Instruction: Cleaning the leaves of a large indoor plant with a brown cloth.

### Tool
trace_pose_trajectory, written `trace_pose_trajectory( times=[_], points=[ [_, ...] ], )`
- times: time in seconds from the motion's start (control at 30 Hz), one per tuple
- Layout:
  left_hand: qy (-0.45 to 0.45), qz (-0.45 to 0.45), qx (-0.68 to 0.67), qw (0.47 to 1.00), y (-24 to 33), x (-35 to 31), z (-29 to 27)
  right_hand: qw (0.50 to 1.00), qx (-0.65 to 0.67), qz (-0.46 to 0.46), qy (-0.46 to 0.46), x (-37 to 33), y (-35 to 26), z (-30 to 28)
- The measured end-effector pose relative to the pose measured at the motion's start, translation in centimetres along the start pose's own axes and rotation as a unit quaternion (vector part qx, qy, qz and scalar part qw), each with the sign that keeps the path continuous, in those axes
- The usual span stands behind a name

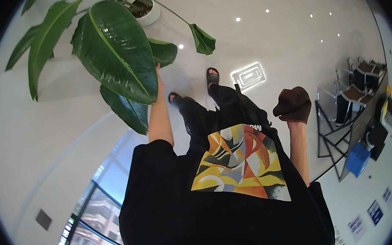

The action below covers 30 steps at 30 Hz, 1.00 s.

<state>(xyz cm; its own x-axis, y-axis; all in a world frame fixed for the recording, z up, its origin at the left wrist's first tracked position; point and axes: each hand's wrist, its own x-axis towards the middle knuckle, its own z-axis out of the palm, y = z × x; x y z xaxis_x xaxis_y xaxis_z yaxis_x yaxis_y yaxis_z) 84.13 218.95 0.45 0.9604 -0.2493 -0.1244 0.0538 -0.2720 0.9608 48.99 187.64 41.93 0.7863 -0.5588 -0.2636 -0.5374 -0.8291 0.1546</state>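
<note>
A large glossy green leaf (116, 51) of a potted plant spreads in front of me on the left. My left hand (159, 75) is at the leaf's right edge, mostly hidden behind it; only a bit of hand and the wrist show, so its grip is not visible. My right hand is covered by a dark brown cloth mitt (294, 105), held out to the right, away from the plant. The mitt hides the fingers. A smaller leaf (162, 53) sits just beyond my left hand, and another leaf (125, 110) hangs below the big one.
The plant's white pot (150, 16) stands on the shiny pale floor (276, 41) ahead. At right are folding chairs (362, 80), a black-framed table (335, 138) and a blue box (358, 159). A white wall (15, 131) rises at left, with a window (97, 211) behind.
</note>
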Motion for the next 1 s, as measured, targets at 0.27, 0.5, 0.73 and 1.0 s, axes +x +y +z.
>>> trace_pose_trajectory(
  times=[0.27, 0.5, 0.73, 1.0],
  points=[
    [0.124, -0.063, -0.047, 0.989, 9.1, -3.3, 0.5, 0.988, 0.02, -0.145, 0.037, 6.1, 3.6, -1.2],
    [0.05, -0.306, -0.25, 0.917, 15.2, -9.1, 3.3, 0.87, 0.491, -0.037, -0.01, 9.3, 5.5, 5.3],
    [-0.092, -0.294, -0.336, 0.89, 18.9, -11.6, 5.1, 0.904, 0.397, -0.151, 0.055, 11.2, 4.0, 4.1],
    [-0.101, -0.317, -0.259, 0.907, 23.3, -10.6, 8.1, 0.885, 0.368, -0.271, 0.088, 12.6, 1.6, 4.5]
  ],
)
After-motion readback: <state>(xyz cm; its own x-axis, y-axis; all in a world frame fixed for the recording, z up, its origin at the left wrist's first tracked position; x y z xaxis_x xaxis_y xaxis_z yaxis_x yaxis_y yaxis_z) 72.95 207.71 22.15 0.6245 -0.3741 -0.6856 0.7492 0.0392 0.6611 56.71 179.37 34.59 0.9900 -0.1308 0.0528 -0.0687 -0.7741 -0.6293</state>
